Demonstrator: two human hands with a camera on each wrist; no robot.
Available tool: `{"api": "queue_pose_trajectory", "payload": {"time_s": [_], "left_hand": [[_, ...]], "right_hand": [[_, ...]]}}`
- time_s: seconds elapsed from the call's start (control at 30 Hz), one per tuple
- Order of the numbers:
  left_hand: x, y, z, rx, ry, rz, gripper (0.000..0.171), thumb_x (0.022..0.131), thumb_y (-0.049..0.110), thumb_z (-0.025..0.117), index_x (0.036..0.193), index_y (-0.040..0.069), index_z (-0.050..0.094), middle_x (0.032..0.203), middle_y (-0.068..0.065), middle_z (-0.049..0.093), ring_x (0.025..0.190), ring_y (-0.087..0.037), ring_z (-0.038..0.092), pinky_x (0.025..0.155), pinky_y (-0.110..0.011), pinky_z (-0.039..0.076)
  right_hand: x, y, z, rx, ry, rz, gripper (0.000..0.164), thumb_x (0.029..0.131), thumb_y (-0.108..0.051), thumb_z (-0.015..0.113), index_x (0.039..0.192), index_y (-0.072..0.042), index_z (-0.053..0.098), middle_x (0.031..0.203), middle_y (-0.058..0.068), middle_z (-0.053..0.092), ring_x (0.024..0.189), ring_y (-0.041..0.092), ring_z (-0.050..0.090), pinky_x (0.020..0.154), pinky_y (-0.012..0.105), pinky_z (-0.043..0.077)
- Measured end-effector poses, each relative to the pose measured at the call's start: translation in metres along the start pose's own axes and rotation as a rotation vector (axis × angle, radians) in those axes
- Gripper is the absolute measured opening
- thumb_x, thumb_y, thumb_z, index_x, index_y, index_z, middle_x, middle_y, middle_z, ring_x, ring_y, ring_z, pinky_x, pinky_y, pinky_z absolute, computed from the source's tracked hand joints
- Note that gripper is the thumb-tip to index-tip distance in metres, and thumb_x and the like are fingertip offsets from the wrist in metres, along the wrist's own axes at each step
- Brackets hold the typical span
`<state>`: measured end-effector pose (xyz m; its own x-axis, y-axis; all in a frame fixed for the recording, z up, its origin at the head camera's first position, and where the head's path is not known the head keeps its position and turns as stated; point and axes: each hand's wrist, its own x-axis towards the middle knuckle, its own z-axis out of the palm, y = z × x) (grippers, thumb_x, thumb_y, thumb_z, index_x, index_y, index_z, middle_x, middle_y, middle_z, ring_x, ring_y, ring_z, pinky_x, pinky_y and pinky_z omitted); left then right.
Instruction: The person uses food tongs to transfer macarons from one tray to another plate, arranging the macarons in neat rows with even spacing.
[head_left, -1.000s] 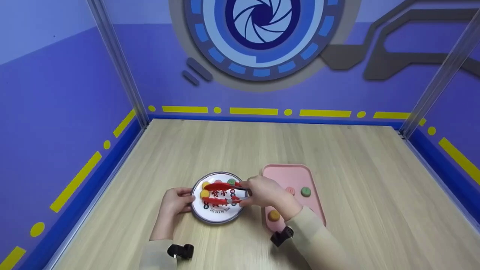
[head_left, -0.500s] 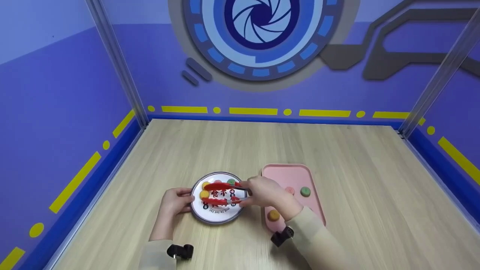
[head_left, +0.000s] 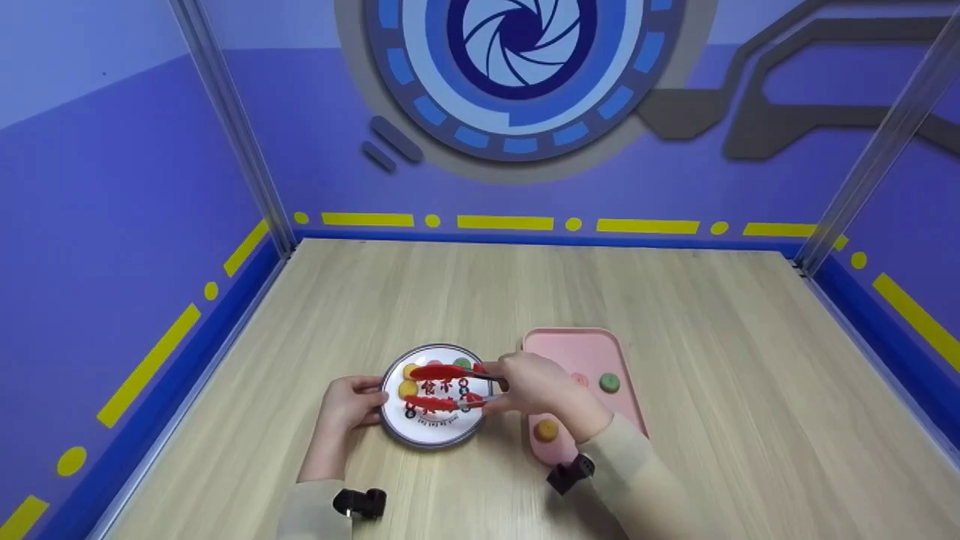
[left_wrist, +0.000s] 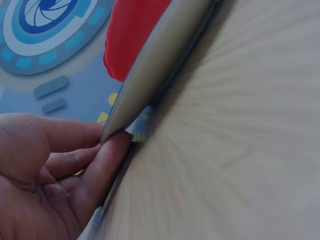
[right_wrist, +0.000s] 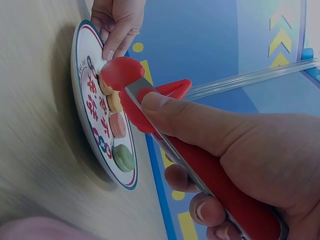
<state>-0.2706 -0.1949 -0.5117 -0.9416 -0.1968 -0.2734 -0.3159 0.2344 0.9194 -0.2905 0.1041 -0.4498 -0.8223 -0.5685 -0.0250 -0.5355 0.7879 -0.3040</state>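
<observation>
Between thumb and fingers my left hand (head_left: 349,405) pinches the left rim of a round white plate (head_left: 435,431) with a dark edge and red lettering. Along the plate's far and left side lie two yellow macarons (head_left: 407,389), a pink macaron (right_wrist: 117,125) and a green macaron (right_wrist: 123,158). My right hand (head_left: 529,382) grips a pair of red-tipped metal tongs (head_left: 439,373) from the right side. The tongs' two arms are spread apart over the plate, pointing left, with their ends close to the yellow macarons. Nothing shows between the tips.
Right of the plate lies a pink tray (head_left: 577,345), partly covered by my right hand and forearm. It holds a pink macaron (head_left: 580,380), a green macaron (head_left: 609,382) and a brownish-yellow macaron (head_left: 547,430). Blue panels (head_left: 450,187) enclose the wooden table (head_left: 712,337).
My right hand and the tongs have shifted very slightly to the right. The left hand, the plate and the macarons hold their places.
</observation>
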Motion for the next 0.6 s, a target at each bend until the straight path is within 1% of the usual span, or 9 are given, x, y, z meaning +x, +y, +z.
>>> {"api": "queue_pose_trajectory", "payload": {"time_s": [0.27, 0.43, 0.5, 0.6], "left_hand": [[0.001, 0.0, 0.0, 0.019, -0.001, -0.011, 0.04, 0.094, -0.004, 0.065, 0.133, -0.012, 0.06, 0.12, -0.028, 0.069, 0.071, -0.011, 0.068, 0.062, -0.027, 0.063], [0.002, 0.0, 0.0, 0.018, 0.007, -0.015, 0.039, 0.094, -0.004, 0.065, 0.132, -0.012, 0.061, 0.119, -0.028, 0.07, 0.071, -0.011, 0.068, 0.062, -0.026, 0.063], [0.002, 0.0, 0.001, 0.026, 0.013, -0.019, 0.039, 0.094, -0.004, 0.066, 0.132, -0.011, 0.062, 0.118, -0.027, 0.071, 0.072, -0.011, 0.068, 0.062, -0.026, 0.063], [0.002, 0.001, 0.002, 0.041, 0.018, -0.02, 0.039, 0.094, -0.003, 0.066, 0.132, -0.01, 0.062, 0.117, -0.026, 0.071, 0.074, -0.011, 0.068, 0.062, -0.026, 0.063]], "right_hand": [[-0.007, 0.007, -0.006, 0.007, 0.007, -0.037, 0.062, 0.082, -0.038, 0.087, 0.136, -0.013, 0.068, 0.09, 0.005, 0.071, 0.073, 0.012, 0.052, 0.063, 0.025, 0.046], [-0.011, 0.011, -0.009, 0.013, 0.013, -0.04, 0.064, 0.081, -0.038, 0.088, 0.135, -0.013, 0.069, 0.087, 0.002, 0.071, 0.071, 0.011, 0.051, 0.061, 0.023, 0.045], [-0.013, 0.013, -0.01, 0.023, 0.018, -0.045, 0.063, 0.08, -0.038, 0.088, 0.135, -0.012, 0.069, 0.084, 0.0, 0.071, 0.07, 0.011, 0.051, 0.059, 0.023, 0.045], [-0.017, 0.016, -0.013, 0.032, 0.025, -0.053, 0.061, 0.08, -0.037, 0.088, 0.133, -0.012, 0.071, 0.082, -0.002, 0.07, 0.069, 0.01, 0.052, 0.059, 0.022, 0.046]]}}
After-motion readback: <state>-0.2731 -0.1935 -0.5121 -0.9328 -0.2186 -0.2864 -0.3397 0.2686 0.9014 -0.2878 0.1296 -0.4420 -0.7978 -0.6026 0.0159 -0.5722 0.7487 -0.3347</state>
